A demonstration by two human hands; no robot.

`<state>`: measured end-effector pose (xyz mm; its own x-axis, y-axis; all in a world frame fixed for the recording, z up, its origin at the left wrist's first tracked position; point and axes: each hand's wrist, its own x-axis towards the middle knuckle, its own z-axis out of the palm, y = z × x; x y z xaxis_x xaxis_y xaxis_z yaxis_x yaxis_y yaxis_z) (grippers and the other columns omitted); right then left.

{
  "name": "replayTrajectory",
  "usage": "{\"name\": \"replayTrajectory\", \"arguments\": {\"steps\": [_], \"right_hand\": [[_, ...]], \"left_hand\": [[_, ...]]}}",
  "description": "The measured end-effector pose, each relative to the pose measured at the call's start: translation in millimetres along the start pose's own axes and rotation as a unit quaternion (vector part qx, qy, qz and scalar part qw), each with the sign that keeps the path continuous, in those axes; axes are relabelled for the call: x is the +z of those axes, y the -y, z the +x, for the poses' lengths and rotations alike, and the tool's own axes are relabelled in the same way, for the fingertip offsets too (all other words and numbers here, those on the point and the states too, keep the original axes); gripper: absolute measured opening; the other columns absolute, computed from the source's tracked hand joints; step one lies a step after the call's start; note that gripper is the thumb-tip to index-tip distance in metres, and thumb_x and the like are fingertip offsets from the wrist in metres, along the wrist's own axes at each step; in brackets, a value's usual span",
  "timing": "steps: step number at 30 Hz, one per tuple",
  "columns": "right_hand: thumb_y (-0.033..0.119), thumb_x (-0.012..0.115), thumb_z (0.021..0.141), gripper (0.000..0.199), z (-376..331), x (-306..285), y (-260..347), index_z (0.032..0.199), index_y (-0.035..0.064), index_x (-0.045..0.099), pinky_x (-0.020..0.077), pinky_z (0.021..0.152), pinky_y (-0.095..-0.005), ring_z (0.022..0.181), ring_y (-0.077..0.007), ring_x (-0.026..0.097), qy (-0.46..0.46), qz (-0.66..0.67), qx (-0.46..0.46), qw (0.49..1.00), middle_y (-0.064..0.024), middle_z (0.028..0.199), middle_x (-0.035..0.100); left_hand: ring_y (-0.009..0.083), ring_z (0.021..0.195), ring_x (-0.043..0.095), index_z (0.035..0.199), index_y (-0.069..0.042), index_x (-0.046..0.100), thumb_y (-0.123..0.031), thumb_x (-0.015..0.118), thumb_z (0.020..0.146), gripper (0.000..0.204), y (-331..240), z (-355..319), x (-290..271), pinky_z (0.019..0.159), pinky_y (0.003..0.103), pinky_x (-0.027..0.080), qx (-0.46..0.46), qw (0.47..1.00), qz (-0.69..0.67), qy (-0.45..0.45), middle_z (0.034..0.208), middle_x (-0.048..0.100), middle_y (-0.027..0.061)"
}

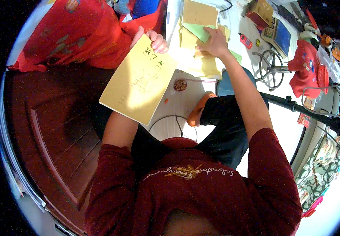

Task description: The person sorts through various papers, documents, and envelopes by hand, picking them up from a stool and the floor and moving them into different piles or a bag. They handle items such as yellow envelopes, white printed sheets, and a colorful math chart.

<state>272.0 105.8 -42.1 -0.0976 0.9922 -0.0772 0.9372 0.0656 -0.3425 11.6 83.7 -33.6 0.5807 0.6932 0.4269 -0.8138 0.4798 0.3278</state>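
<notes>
A tan exercise book (138, 84) with a line drawing on its cover is held up by my left hand (157, 41), whose fingers curl over the top edge; the rest of that hand is hidden behind the book. My right hand (216, 44) reaches over a pile on the white table, fingers apart, touching or just above a green booklet (197, 32). At the far end of the pile lies a brown-covered book (200, 13). Yellow booklets (209, 69) spread out beneath and nearer to me, partly in shadow.
Red patterned cloth (79, 35) hangs at left above a dark brown wooden panel (59, 133). Right of the pile are a red keypad device (246, 40), a scale (277, 36) and a metal wheel (270, 69). A blue bin (239, 80) stands below; a black pole (292, 104) crosses the right.
</notes>
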Motion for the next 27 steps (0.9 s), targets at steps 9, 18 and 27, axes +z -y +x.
{"name": "replayTrajectory", "arguments": {"steps": [9,18,27], "right_hand": [[0.037,0.059,0.073,0.062,-12,-10,13,0.124,0.0061,0.042,0.0430,0.083,-0.0412,0.095,-0.0307,0.054,0.002,-0.141,-0.131,0.981,-0.0157,0.105,0.055],[0.016,0.059,0.070,0.044,-2,-24,40,0.108,-0.0003,0.044,0.0487,0.060,-0.0403,0.067,-0.0322,0.060,0.102,-0.294,-0.264,0.913,-0.0170,0.078,0.059],[0.018,0.051,0.072,0.042,11,-21,14,0.112,0.0077,0.046,0.0477,0.065,-0.0411,0.072,-0.0311,0.061,0.096,-0.306,-0.219,0.922,-0.0149,0.083,0.059]], "left_hand": [[0.0146,0.062,0.037,0.086,-0.006,0.053,-0.044,0.015,0.094,0.054,-1,1,0,0.064,0.027,0.032,-0.005,1.000,-0.009,0.009,0.066,0.043,0.0017],[0.0143,0.064,0.038,0.095,-0.007,0.056,-0.046,0.016,0.094,0.056,0,7,-9,0.067,0.029,0.032,0.004,0.996,-0.032,0.088,0.069,0.045,0.0017],[0.0142,0.062,0.038,0.090,-0.006,0.056,-0.047,0.021,0.093,0.054,-1,9,-11,0.063,0.029,0.032,0.032,0.992,-0.042,0.114,0.066,0.045,0.0021]]}}
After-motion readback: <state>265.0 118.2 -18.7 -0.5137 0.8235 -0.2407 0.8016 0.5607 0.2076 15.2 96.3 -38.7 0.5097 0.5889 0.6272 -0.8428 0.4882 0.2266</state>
